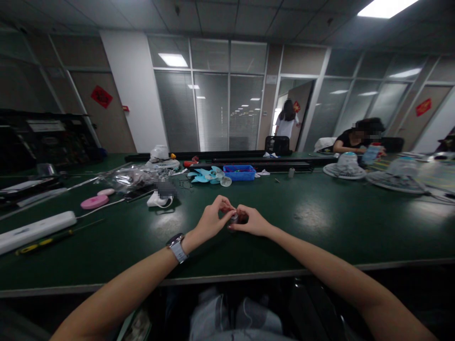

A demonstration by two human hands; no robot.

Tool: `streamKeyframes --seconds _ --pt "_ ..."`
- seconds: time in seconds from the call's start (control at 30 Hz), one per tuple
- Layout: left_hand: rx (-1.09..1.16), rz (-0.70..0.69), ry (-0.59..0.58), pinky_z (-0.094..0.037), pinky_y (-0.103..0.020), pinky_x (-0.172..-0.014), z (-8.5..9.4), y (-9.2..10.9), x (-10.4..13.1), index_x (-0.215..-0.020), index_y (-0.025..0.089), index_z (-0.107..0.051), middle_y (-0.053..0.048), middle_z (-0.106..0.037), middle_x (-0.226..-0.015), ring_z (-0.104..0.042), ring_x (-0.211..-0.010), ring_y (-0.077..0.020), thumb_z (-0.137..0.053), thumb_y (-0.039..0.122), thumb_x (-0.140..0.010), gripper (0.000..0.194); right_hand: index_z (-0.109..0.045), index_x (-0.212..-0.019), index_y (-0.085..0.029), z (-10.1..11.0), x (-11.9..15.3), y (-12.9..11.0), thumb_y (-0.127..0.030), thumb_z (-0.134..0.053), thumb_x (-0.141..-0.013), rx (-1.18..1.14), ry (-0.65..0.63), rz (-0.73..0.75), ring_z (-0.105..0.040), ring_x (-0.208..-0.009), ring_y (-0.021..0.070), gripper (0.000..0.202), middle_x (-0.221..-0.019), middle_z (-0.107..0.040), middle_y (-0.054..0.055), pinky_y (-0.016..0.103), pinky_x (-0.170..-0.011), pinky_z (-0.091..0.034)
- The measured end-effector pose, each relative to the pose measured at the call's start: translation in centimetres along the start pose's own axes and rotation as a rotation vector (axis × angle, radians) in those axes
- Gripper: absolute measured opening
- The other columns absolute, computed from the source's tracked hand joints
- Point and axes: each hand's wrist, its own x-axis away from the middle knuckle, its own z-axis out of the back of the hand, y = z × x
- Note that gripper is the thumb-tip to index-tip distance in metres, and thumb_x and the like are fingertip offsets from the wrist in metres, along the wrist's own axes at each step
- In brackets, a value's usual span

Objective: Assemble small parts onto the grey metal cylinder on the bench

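Head view: both hands meet at the centre of the green bench [337, 218]. The left hand [215, 215], with a watch [175, 240] on its wrist, and the right hand [254, 221] hold one small greyish part [234, 216] between them in a narrow fingertip grip; the fingers partly cover it, and its exact form cannot be told.

Markings: the red signs [102, 96] on the doors and the white label [45, 125] on the dark rack at ten o'clock carry print too small to read. A grey mark on the white power strip [37, 232], at nine o'clock, is likewise illegible.

Surroundings, clocked from the hands: a yellow-and-black screwdriver [44, 245] lies beside the strip. Ten o'clock: pink roll [94, 202], clear plastic wrap [131, 176], white device [155, 200]. Eleven: pale blue fan blades [207, 175]. Twelve: blue basket [239, 174]. One: small grey cylinder [291, 172]. Two: white fan guards [344, 171], with a seated co-worker [350, 142] behind.
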Motion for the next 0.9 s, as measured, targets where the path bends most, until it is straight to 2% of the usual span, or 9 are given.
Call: streamKeyframes --seconds 0.27,0.67,0.9 --pt "-0.070 -0.008 -0.038 -0.053 -0.028 -0.076 0.21 0.47 0.00 -0.099 0.021 -0.046 -0.001 -0.072 -0.087 -0.070 -0.084 -0.0168 -0.059 0.023 -0.084 0.021 -0.052 -0.081 -0.018 -0.03 0.01 0.12 -0.049 -0.075 -0.065 0.013 -0.001 0.002 -0.059 -0.067 0.0140 0.041 -0.073 -0.062 -0.001 0.027 -0.063 -0.048" --pt "-0.117 -0.018 -0.023 -0.051 -0.029 -0.077 0.25 0.44 0.18 -0.102 0.020 -0.047 -0.001 -0.073 -0.086 -0.070 -0.083 -0.0175 -0.061 0.024 -0.081 0.025 -0.053 -0.082 -0.018 0.10 0.04 0.11 -0.049 -0.075 -0.065 0.020 -0.016 0.006 -0.059 -0.067 0.0139 0.042 -0.075 -0.063 -0.001 0.027 -0.063 -0.048" --pt "-0.111 -0.015 -0.026 -0.052 -0.031 -0.083 0.13 0.02 -0.04 -0.103 0.020 -0.052 -0.004 -0.070 -0.099 -0.069 -0.088 -0.0177 -0.064 0.029 -0.080 0.027 -0.053 -0.082 -0.019 0.09 0.01 0.04 -0.048 -0.074 -0.067 0.043 -0.005 0.027 -0.058 -0.066 0.0138 0.039 -0.072 -0.062 -0.002 0.026 -0.062 -0.046"
